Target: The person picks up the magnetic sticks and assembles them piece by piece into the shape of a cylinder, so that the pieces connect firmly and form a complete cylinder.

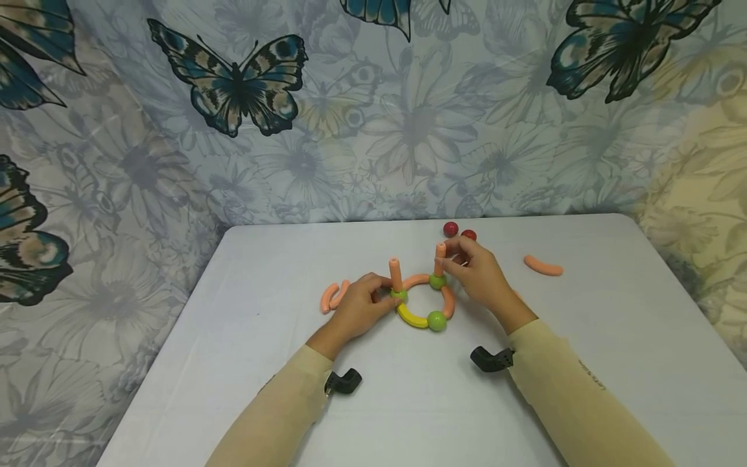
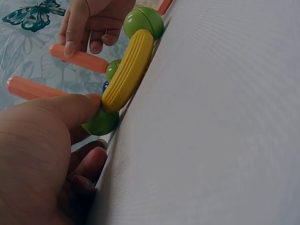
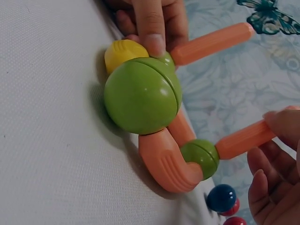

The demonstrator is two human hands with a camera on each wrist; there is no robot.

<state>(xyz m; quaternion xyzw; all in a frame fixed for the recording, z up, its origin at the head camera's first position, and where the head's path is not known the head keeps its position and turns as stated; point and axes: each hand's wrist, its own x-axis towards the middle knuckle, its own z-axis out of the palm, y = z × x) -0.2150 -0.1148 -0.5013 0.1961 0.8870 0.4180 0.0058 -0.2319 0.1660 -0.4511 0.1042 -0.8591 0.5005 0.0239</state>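
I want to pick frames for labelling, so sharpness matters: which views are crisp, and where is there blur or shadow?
Head view: even, soft light, all sharp, faint shadows under the ring of orange and yellow curved pieces. Left wrist view: the left hand fills the corner, soft and dim; the ribbed yellow curved piece is crisp. Right wrist view: the large green ball is sharp with a dark shadow on the white table; the butterfly cloth blurs.

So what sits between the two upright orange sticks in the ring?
In the head view, a curved orange piece spans the gap between the left stick and the right stick, joining the green balls at their bases.
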